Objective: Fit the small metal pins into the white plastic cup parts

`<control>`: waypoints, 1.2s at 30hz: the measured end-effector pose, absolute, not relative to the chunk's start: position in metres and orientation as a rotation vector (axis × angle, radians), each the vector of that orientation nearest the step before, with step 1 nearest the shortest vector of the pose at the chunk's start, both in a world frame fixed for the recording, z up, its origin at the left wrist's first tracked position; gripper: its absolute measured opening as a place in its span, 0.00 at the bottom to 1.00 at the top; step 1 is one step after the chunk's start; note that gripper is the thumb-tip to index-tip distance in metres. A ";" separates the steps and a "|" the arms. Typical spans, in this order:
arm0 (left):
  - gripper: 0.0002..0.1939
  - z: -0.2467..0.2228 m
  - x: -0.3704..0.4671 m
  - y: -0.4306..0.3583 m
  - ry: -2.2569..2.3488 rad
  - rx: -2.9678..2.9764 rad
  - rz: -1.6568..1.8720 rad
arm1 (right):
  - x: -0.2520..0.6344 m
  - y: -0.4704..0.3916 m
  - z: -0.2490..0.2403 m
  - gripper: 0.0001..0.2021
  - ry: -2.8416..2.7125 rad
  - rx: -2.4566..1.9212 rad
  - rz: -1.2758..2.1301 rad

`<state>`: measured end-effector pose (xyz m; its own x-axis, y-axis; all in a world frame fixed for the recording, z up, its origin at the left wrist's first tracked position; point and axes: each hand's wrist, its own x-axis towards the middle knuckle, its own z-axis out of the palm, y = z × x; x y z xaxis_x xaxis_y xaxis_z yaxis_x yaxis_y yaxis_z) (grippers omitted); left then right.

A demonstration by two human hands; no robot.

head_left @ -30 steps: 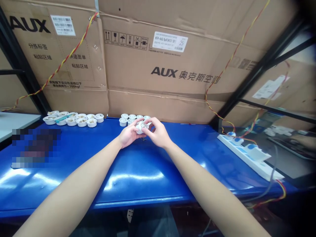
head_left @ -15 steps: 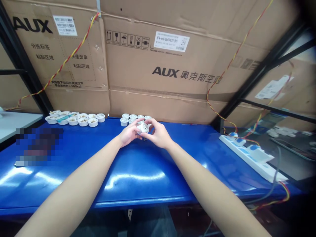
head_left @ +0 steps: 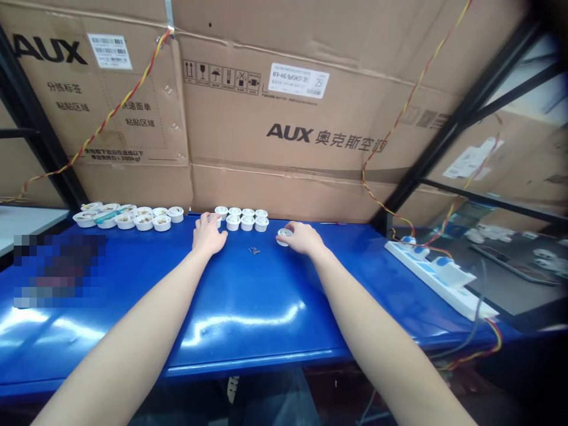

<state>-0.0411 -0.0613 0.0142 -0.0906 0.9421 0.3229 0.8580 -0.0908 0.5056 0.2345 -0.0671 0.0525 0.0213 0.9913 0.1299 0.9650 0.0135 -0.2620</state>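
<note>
My right hand [head_left: 304, 238] holds a small white round plastic part [head_left: 284, 236] at its near side, low over the blue table [head_left: 248, 284]. Farther left, my left hand [head_left: 207, 235] has its fingers curled over another white round part [head_left: 217, 220] at the left end of the front row; the fingers partly cover it. Beside that hand stand several like white round parts [head_left: 247, 222] in two rows. A few small screws [head_left: 254, 251] lie loose on the table between my hands.
At the back left stands a group of white cups [head_left: 144, 222] with brass-coloured pieces inside. A white power strip [head_left: 439, 275] with cords lies at the right. Large cardboard [head_left: 275, 171] walls the back. A blurred dark item [head_left: 66, 263] lies at the left.
My hands have parted from around one white part. The right hand has carried it to the right, the left has moved left to the row, and the screws now show.
</note>
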 end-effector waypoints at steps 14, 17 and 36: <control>0.10 0.022 -0.041 -0.070 1.831 1.964 1.154 | 0.197 -0.084 0.050 0.05 -2.446 -1.284 0.181; 0.13 0.022 -0.032 -0.073 1.562 2.111 1.109 | 0.192 -0.084 0.043 0.07 -2.479 -1.131 0.211; 0.09 0.019 -0.020 -0.075 1.491 2.195 1.081 | 0.180 -0.077 0.032 0.08 -2.567 -0.972 0.063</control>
<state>-0.0201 -0.0751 0.0186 0.1893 0.8849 0.4255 0.6793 -0.4309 0.5940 0.1798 -0.0767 0.0315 -0.6816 0.6451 0.3455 0.6274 0.7581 -0.1779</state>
